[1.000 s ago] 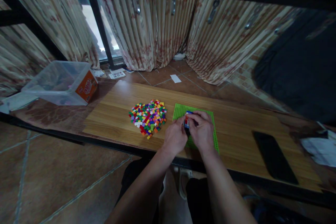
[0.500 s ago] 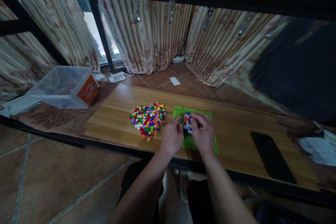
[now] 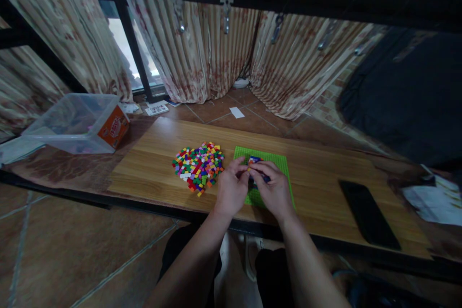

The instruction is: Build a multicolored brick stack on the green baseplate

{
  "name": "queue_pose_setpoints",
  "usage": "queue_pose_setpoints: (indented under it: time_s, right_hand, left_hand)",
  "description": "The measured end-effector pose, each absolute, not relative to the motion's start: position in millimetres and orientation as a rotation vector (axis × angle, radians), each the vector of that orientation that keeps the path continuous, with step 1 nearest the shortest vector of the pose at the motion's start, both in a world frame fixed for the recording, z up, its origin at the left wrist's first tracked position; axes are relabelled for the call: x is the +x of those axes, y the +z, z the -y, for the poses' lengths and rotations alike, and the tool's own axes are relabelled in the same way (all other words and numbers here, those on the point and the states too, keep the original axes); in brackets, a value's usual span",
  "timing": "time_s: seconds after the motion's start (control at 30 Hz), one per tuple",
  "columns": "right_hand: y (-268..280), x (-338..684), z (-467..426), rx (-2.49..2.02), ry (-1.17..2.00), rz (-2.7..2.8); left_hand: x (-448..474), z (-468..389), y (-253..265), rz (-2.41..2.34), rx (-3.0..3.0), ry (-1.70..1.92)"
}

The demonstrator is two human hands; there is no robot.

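Observation:
A green studded baseplate (image 3: 283, 163) lies on the wooden board, with a small build of toy bricks (image 3: 254, 159) in blue, white and orange on it. My left hand (image 3: 233, 190) and my right hand (image 3: 275, 188) meet over the build, thumbs and fingertips pinched together. A tiny yellow toy brick (image 3: 249, 170) shows between the fingertips of both hands. My right hand covers much of the build, so its lower part is hidden. Left of my left hand spreads a pile of loose toy bricks (image 3: 200, 166) in many colours.
The wooden board (image 3: 144, 168) rests on a low table. A black phone-like slab (image 3: 368, 214) lies on its right part. At far left stands a clear plastic bin (image 3: 77, 130) with an orange label. White papers (image 3: 435, 199) sit at the right edge, and curtains (image 3: 224, 57) hang behind.
My right hand has moved left off the build's right side, and its fingertips now meet those of my left hand at the yellow toy brick. The view has shifted slightly.

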State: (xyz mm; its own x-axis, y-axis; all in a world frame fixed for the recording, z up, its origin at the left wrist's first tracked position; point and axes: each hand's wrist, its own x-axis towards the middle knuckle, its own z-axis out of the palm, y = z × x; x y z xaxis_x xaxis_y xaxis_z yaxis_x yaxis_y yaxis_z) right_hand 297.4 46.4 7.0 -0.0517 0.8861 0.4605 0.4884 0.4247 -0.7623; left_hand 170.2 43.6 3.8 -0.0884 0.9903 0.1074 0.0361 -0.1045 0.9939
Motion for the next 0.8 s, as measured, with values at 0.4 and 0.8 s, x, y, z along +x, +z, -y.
queue_pose_setpoints:
  time_s: [0.4,0.8]
  right_hand:
    - [8,300,-51,-1.327,0.315,1.623]
    - [-5,300,-59,-1.391,0.109,1.757]
  left_hand:
    - [169,-47,0,-1.462,1.252,1.26]
    - [171,-38,14,-1.581,1.554,0.954]
